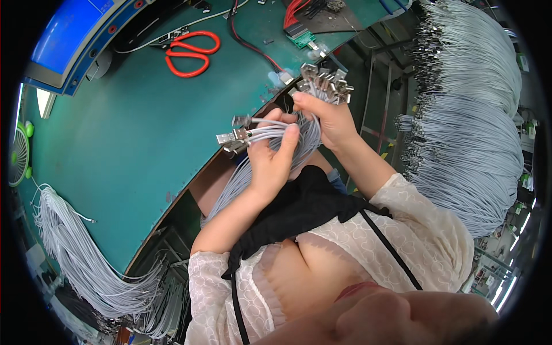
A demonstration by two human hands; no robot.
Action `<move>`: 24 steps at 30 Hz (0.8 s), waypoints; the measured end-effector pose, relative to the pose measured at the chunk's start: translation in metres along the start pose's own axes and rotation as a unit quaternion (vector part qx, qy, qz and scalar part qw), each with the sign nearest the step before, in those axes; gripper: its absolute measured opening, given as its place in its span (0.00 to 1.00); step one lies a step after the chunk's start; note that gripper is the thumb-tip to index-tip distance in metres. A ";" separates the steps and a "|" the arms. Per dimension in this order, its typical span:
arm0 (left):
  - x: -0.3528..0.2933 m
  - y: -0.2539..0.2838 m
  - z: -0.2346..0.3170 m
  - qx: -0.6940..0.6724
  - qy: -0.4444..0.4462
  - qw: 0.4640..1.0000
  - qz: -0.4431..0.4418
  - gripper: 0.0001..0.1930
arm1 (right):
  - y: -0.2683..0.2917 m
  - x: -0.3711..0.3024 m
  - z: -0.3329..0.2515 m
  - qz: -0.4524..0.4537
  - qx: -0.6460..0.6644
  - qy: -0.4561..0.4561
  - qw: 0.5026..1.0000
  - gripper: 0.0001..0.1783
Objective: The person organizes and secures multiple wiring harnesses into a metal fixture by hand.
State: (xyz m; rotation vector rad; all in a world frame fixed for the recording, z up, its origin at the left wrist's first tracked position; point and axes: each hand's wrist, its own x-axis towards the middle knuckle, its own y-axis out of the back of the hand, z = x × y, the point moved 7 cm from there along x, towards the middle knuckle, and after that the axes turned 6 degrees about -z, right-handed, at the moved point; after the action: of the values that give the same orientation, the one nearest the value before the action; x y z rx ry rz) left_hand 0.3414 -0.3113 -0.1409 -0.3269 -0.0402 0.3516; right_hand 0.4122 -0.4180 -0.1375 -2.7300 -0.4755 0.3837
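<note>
My left hand (271,155) is closed around several grey USB cables (267,132), their metal plugs (233,137) sticking out to the left past the fingers. Just right of it and a little higher, my right hand (329,115) grips a thicker bunch of the same grey cables (307,135). A cluster of metal plugs (328,83) fans out above that fist. Both bunches run down between the hands toward my lap, over the table's front edge. Where the lower cable ends lie is hidden by my left arm and the black apron (310,198).
Red-handled scissors (192,53) lie on the green table (138,144). A green circuit board (302,37) with red wires is at the far edge. A blue machine (72,40) stands far left, above a small green fan (20,152). Grey cable bundles hang left (86,259) and right (466,155).
</note>
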 end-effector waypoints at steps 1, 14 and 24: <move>0.000 0.001 -0.002 0.014 -0.018 0.999 -0.032 0.07 | 0.002 -0.001 -0.002 0.004 -0.001 0.016 1.000 0.05; 0.002 -0.018 -0.028 -0.118 0.196 0.954 -0.196 0.10 | -0.001 0.009 0.005 0.048 0.043 -0.023 0.998 0.05; -0.005 -0.014 -0.025 -0.086 0.173 0.970 -0.146 0.11 | 0.003 0.000 0.008 0.016 0.005 -0.087 0.996 0.03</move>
State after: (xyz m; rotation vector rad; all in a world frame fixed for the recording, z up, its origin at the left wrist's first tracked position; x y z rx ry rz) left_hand 0.3439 -0.3328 -0.1602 -0.5433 0.2243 -0.0060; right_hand 0.4106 -0.4182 -0.1456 -2.7092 -0.4730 0.6348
